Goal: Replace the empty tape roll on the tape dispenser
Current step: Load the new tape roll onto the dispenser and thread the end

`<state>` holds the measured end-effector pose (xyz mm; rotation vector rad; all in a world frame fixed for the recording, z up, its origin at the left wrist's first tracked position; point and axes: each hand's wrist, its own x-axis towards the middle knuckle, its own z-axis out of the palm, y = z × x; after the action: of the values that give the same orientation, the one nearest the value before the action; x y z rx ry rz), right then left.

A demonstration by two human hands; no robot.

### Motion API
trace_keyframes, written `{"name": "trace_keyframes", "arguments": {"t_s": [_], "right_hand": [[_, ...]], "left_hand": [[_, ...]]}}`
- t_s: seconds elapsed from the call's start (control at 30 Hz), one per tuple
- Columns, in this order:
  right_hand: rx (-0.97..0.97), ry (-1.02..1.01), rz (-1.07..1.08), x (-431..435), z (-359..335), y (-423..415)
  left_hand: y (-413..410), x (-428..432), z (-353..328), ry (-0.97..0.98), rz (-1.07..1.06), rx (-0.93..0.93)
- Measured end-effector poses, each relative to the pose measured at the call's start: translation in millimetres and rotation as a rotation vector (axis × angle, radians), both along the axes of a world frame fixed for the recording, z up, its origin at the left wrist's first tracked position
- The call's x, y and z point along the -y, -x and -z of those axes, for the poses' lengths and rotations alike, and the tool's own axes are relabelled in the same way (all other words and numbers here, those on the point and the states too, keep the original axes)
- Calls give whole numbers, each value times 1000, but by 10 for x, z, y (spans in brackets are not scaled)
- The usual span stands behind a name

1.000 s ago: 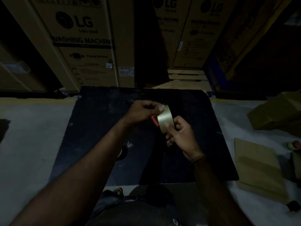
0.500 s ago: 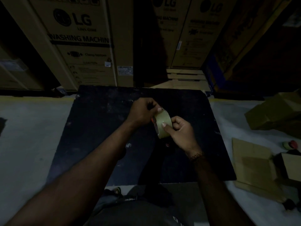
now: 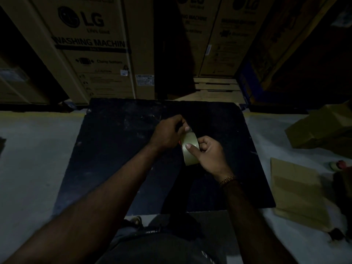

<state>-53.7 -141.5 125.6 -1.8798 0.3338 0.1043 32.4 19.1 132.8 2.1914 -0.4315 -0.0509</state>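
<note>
Black mat (image 3: 118,149) on pale floor (image 3: 34,159); cartons (image 3: 91,54) behind.

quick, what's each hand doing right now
Left hand: closed on the top edge of the tape roll.
Right hand: closed on the tape roll, thumb pressed on its outer face.

Tape dispenser (image 3: 180,142): only a red sliver shows btwn left hand (image 3: 167,133) and tape roll (image 3: 189,149); rest hidden. Cartons (image 3: 91,46) at 12 o'clock cut by top edge. Small items at 3 o'clock too dim to ID.
</note>
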Motion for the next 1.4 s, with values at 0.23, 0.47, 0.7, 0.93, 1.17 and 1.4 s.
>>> {"name": "trace_keyframes", "arguments": {"t_s": [0.23, 0.47, 0.7, 0.93, 1.17, 1.4], "right_hand": [[8, 6, 21, 39, -27, 4], [18, -100, -24, 87, -70, -38], [-121, -222, -73, 214, -131, 7], [-115, -253, 27, 383, -18, 78], [-86, -190, 96, 701, 56, 151], [-133, -156, 140, 969, 246, 250]], "left_hand": [[-16, 1, 20, 36, 45, -62], [-3, 30, -7, 60, 106, -116], [45, 68, -25, 135, 170, -160], [-58, 76, 104, 406, -156, -312], [-108, 134, 449, 269, -200, -378], [17, 54, 814, 25, -247, -571]]}}
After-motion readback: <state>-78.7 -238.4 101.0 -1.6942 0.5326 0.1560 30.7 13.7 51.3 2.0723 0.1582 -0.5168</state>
